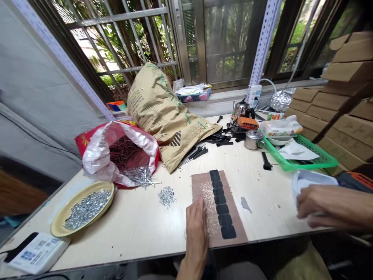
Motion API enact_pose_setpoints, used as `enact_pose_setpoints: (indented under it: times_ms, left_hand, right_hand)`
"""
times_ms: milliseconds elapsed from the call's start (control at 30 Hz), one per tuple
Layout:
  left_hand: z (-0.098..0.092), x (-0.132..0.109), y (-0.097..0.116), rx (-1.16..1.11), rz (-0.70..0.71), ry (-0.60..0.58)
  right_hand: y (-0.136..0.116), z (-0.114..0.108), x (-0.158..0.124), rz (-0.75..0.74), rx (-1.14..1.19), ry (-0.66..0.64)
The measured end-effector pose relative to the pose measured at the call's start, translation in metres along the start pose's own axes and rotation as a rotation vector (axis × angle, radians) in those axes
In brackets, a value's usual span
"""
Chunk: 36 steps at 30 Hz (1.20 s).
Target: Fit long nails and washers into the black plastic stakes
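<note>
My left hand point(196, 227) lies flat, fingers stretched out, on the left part of a brown board point(233, 223) at the table's front edge. On the board a column of several black pads point(222, 210) runs front to back, with a strip of tiny pale bits point(210, 206) beside it. My right hand point(323, 206) is at the right edge of the table, fingers curled on a white container point(313, 179). A small heap of shiny metal pieces point(166, 195) lies left of the board.
A yellow plate point(60, 229) of metal pieces sits at front left. A red and white bag point(96, 155) spills nails point(141, 175). Behind it leans a brown paper sack point(163, 112). A green tray point(317, 161), a small steel pot point(253, 139), black parts point(215, 138) and stacked cardboard boxes point(346, 101) fill the right.
</note>
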State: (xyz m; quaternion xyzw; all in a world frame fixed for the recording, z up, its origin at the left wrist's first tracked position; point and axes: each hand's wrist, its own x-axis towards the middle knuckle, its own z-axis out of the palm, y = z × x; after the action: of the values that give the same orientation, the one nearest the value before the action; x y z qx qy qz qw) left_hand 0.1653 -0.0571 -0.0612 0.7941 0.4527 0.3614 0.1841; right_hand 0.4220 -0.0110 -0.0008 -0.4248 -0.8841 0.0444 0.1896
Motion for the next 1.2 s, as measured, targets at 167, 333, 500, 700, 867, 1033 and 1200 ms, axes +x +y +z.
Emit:
enact_pose_setpoints:
  times_ms: [167, 333, 500, 700, 867, 1033, 1200]
  left_hand:
    - [-0.016, 0.004, 0.005, -0.072, -0.068, -0.012]
    - [-0.068, 0.028, -0.036, 0.097, -0.254, 0.166]
    - [-0.106, 0.037, -0.101, 0.275, -0.356, 0.138]
    - [-0.106, 0.049, -0.120, 0.339, -0.305, -0.018]
    - [-0.106, 0.057, -0.120, 0.462, -0.284, -0.089]
    - [-0.103, 0.055, -0.122, 0.573, -0.208, -0.128]
    - [-0.104, 0.056, -0.119, 0.423, -0.212, -0.069]
  right_hand:
    - [0.023, 0.014, 0.063, 0.045, -0.179, 0.034]
    - [0.047, 0.052, 0.127, 0.035, -0.324, 0.021]
    - [0.063, 0.084, 0.158, -0.013, -0.299, 0.007]
    - [0.066, 0.090, 0.152, -0.040, -0.277, 0.014]
    - [0.064, 0.096, 0.145, -0.097, -0.279, -0.004]
    - [0.062, 0.095, 0.137, -0.101, -0.282, 0.013]
    - [0.036, 0.070, 0.128, 0.018, -0.054, 0.189]
